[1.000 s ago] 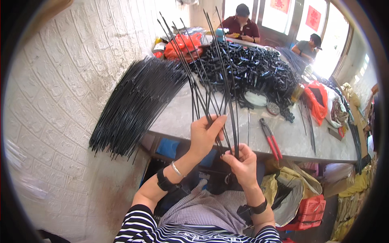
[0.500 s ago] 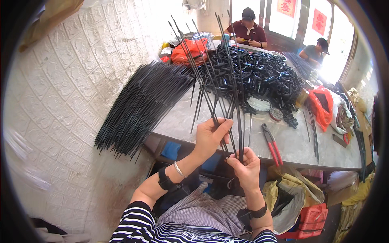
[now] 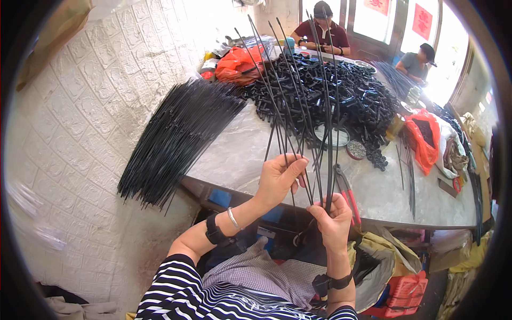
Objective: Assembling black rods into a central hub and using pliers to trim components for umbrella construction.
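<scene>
Several long, thin black rods [image 3: 328,144] stand up out of my right hand [image 3: 334,220], its fingers closed round their lower ends. My left hand [image 3: 280,178], with a bracelet at the wrist, pinches more of these rods between thumb and fingers, a little higher and to the left. The rods fan out and cross one another above my hands, in front of the table [image 3: 229,154]. Just behind my right hand lie pliers [image 3: 350,198] with red handles, partly hidden by it. To the left, a large bundle of black rods [image 3: 178,141] hangs over the table edge.
A heap of short black tubular parts [image 3: 352,96] covers the table's far middle. Near it are a dish of white pieces [image 3: 339,137] and a round tin of small bits [image 3: 356,150]. Red bags [image 3: 420,144] stand at the sides. Two people [image 3: 322,34] sit across the table.
My right hand and its rods have shifted right, now overlapping the pliers. The rods in my left hand have spread apart from the others. The whole view has turned slightly.
</scene>
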A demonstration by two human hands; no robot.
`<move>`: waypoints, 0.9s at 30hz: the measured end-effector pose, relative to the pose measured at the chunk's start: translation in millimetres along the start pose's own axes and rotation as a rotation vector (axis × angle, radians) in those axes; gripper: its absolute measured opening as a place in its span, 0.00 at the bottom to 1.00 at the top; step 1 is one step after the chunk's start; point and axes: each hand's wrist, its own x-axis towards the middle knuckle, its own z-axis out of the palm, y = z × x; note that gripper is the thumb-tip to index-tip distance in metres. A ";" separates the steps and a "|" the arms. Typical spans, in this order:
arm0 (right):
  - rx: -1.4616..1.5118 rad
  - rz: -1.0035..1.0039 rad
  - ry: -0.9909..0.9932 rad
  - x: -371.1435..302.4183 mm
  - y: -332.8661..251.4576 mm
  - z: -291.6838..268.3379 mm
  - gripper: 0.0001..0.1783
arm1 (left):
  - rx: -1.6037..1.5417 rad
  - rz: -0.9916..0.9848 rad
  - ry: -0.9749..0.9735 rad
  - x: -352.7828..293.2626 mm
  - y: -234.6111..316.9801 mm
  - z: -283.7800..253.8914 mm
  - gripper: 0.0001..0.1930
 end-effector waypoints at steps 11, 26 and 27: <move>0.001 -0.096 0.125 -0.7 -40.7 -25.4 0.13 | 0.002 -0.125 -0.069 -15.8 -7.1 4.8 0.14; 0.055 -0.229 0.299 -16.8 -86.4 -58.2 0.16 | 0.539 -0.101 0.105 56.1 97.8 -138.7 0.15; 0.055 -0.220 0.293 -17.0 -86.7 -59.4 0.16 | 0.572 -0.092 0.095 76.9 105.0 -147.1 0.16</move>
